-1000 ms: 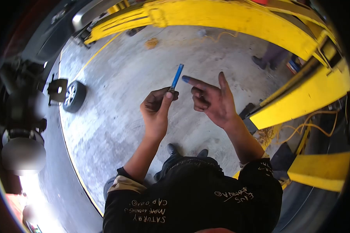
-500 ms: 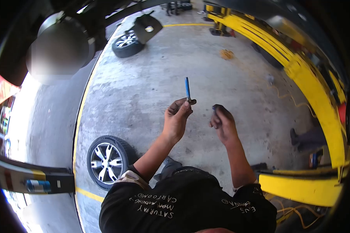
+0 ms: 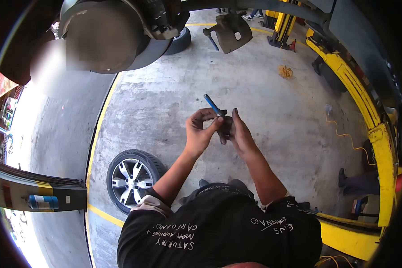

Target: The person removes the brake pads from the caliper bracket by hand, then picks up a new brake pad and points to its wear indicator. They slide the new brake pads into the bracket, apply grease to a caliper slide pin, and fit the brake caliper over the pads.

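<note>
My left hand [image 3: 200,131] is closed on a slide pin [image 3: 213,104], pinching its metal end between thumb and fingers. The pin is a slim rod coated in blue, tilted up and to the left. Beside it, my right hand [image 3: 240,134] has its thumb raised and apart, with its fingers reaching towards the left fingertips. Whether they touch the pin's lower end is hidden. Both hands have blackened fingers. Ahead hangs a brake caliper part [image 3: 231,35] with a similar blue pin [image 3: 213,42] sticking out of it.
A wheel [image 3: 131,181] lies on the concrete floor at left, and another tyre [image 3: 179,43] is farther ahead. A brake disc [image 3: 154,58] hangs at upper left. Yellow lift arms [image 3: 344,85] curve along the right. A coiled orange hose [image 3: 285,71] and another person's leg [image 3: 364,178] are also there.
My right hand has moved left, up to my left hand. The pin has tilted from nearly upright to leaning left. The view has shifted, showing more of the caliper and disc.
</note>
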A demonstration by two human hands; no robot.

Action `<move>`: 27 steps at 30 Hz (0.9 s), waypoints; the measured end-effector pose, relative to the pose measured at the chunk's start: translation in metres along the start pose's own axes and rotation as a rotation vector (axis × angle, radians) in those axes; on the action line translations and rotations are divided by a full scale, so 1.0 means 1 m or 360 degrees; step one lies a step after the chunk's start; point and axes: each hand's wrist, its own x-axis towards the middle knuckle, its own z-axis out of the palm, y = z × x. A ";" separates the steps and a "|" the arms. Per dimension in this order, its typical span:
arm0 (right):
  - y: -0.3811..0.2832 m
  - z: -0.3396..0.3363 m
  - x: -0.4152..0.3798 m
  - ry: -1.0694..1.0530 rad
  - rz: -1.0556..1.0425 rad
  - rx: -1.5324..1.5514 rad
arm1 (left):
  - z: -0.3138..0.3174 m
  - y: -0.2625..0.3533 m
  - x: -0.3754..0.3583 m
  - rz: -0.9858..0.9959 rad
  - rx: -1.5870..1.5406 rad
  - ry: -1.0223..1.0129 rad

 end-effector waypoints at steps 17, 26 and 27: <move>-0.066 -0.017 0.114 -0.0381 0.0030 0.0566 | 0.008 0.018 0.129 0.0699 0.0887 0.0108; -0.190 -0.029 0.219 -0.0045 -0.1402 -0.1133 | -0.019 0.006 0.144 0.0817 0.0930 0.0161; -0.205 -0.021 0.224 0.0000 -0.1497 -0.1445 | -0.020 0.004 0.142 0.0769 0.0919 0.0177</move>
